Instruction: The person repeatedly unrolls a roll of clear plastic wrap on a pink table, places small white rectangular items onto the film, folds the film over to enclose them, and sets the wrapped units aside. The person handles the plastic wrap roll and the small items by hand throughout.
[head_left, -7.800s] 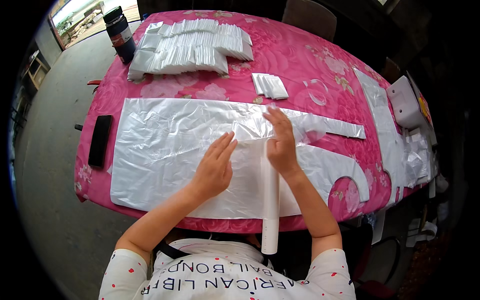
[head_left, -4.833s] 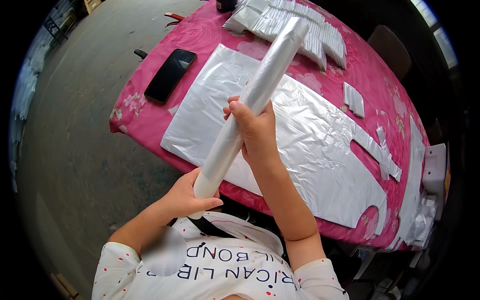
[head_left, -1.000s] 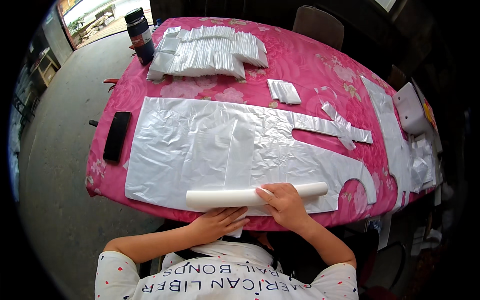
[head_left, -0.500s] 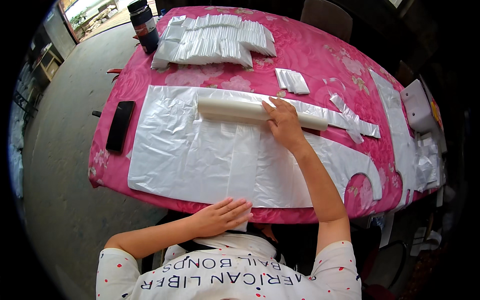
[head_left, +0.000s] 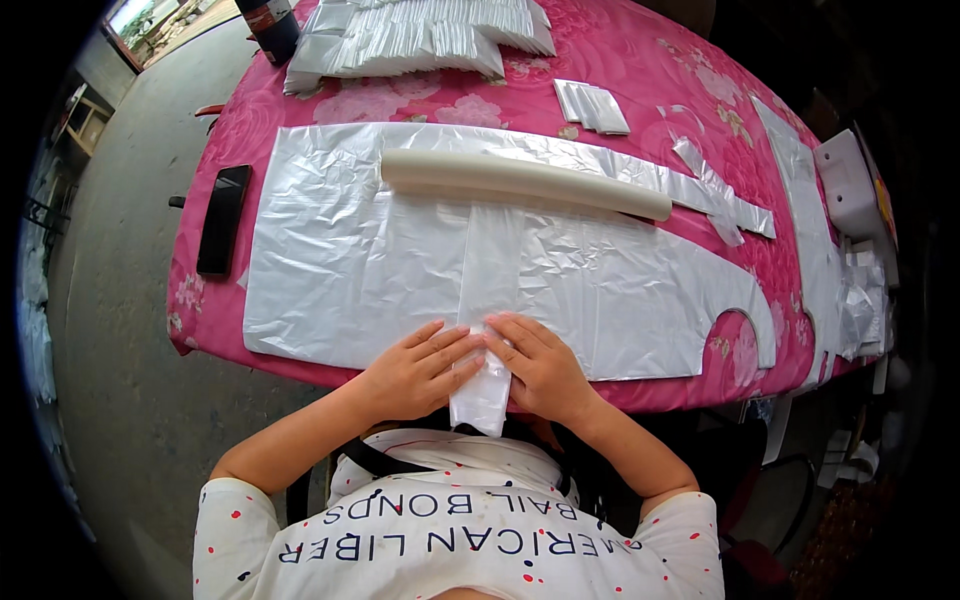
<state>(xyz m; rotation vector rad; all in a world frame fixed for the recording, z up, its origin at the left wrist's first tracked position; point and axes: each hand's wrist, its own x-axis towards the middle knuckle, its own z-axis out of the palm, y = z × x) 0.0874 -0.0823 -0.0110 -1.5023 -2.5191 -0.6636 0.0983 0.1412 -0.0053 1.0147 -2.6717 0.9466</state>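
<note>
A stack of thin white plastic bags [head_left: 330, 260], with cut-out handles at its right end, lies flat on the table. Running toward me over its middle is a narrow folded white plastic bag [head_left: 480, 393], whose near end hangs past the table's front edge. My left hand [head_left: 425, 372] rests on the left side of this strip, fingers stretched out. On its right side lies my right hand [head_left: 537, 365], fingers also extended and almost meeting the left ones. Both thumbs are partly hidden. A long cream tube [head_left: 520, 180] lies across the far part of the stack, untouched.
Folded white packets [head_left: 420, 45] stand in rows at the back left, beside a dark bottle [head_left: 270, 30]. A few packets [head_left: 592, 107] lie farther right. A black phone [head_left: 224, 220] is at left; a white plastic box [head_left: 850, 187] and more bags [head_left: 795, 190] are at right.
My right hand has let go of the tube and come back to the strip at the front edge. My left hand has shifted slightly forward onto it. The view has tilted down.
</note>
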